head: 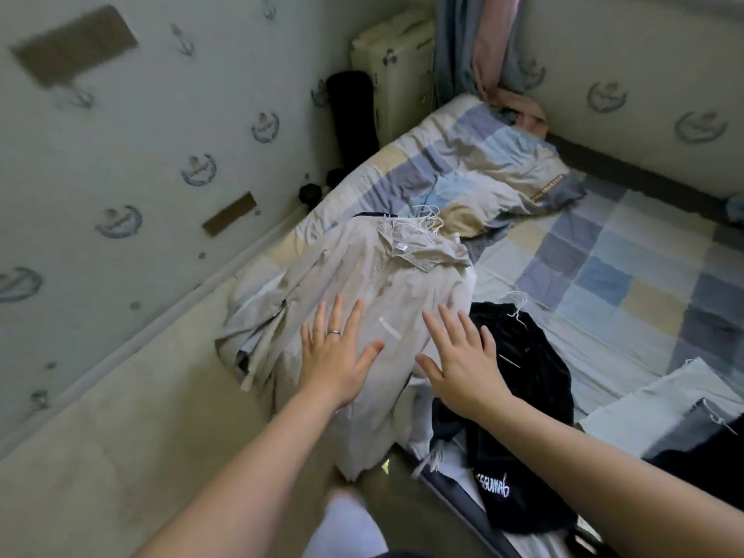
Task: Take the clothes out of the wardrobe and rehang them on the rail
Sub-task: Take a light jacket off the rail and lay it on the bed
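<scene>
Two bare forearms (249,457) reach out from the bottom of the view. At their ends the left hand (336,356) and the right hand (463,368) are spread flat side by side, fingers straight and fanned, gripping nothing. Both sit over the lower half of a pile of beige clothes (362,275) lying on the bed (604,283). I cannot tell whether the palms press the cloth or hover just above it.

The pile runs lengthwise away from the person, hem end near, collar end far. Its wire hangers (428,221) stick out at the far end, beyond the fingertips and a little to the right. I judge the right hand the nearer one to those hooks. The left is better placed to gather the body of the cloth.

Just beside the right hand, touching the beige pile's edge, lies a black garment (531,388) with its own hanger hook (517,306) also pointing away. A grey piece (680,416) lies further right.

Neither wardrobe nor rail is in view, so the rehanging looks not yet begun for these clothes. Lifting by the cloth alone risks the hangers slipping out.
</scene>
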`<state>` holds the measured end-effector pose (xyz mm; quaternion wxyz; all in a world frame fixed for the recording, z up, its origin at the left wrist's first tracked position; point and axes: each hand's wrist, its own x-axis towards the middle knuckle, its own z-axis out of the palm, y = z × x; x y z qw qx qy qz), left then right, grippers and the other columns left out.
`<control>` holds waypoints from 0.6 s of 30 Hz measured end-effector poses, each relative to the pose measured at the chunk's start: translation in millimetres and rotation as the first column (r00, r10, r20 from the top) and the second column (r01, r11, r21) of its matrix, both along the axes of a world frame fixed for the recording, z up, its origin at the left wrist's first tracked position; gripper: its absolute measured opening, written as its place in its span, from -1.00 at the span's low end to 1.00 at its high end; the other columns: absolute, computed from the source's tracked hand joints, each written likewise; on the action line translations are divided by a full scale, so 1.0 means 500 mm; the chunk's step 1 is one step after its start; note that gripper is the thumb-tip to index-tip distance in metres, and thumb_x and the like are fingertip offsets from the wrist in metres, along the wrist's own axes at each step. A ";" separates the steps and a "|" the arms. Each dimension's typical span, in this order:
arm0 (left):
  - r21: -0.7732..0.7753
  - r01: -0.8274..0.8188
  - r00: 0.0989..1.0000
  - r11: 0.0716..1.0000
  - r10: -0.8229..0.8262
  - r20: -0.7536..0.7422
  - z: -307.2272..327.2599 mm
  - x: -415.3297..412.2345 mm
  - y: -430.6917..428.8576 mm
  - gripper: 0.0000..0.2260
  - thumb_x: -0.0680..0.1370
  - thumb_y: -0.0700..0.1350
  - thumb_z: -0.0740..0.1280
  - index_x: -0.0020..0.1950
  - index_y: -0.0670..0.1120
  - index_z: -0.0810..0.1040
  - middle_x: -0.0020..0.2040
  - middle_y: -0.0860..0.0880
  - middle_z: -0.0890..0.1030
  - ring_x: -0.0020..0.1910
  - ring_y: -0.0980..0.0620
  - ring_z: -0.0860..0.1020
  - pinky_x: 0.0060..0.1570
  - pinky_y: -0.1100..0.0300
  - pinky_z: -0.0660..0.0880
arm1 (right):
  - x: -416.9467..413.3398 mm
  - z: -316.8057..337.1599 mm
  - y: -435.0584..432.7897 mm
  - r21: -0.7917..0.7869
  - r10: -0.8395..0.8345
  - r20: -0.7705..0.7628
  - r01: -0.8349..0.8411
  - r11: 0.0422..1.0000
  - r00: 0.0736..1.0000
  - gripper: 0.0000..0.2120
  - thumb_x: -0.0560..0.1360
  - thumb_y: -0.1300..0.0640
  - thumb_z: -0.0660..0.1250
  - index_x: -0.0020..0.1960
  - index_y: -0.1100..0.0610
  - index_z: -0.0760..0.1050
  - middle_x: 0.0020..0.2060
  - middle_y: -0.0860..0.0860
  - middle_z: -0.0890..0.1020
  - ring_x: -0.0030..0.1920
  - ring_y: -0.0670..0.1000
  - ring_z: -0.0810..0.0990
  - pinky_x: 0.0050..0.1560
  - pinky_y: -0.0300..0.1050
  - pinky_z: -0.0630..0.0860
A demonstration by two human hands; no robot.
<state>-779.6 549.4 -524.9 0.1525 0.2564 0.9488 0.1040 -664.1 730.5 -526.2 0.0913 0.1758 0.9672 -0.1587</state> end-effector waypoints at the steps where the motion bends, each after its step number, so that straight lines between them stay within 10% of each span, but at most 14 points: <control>1: 0.018 -0.026 1.000 1.000 0.026 -0.012 0.020 0.036 -0.023 -0.35 0.62 0.33 -0.02 0.62 0.15 -0.20 0.61 0.04 -0.31 0.57 -0.03 -0.37 0.50 -0.13 -0.34 | 0.018 0.020 -0.019 -0.010 0.032 -0.021 -0.032 0.999 0.999 -0.37 0.60 -0.28 -0.05 0.56 -0.15 -0.23 0.58 -0.06 -0.17 0.57 0.08 -0.22 0.52 0.19 -0.16; 18: 0.155 -0.554 0.777 0.818 0.575 -0.255 0.299 0.380 -0.530 -0.29 0.54 0.39 -0.11 0.63 0.12 -0.06 0.64 0.05 -0.15 0.59 0.01 -0.25 0.54 -0.11 -0.23 | 0.081 0.290 -0.462 0.041 0.593 -0.310 -0.612 0.789 0.743 -0.38 0.59 -0.30 -0.14 0.56 -0.16 -0.25 0.58 -0.09 -0.21 0.56 0.05 -0.28 0.50 0.17 -0.32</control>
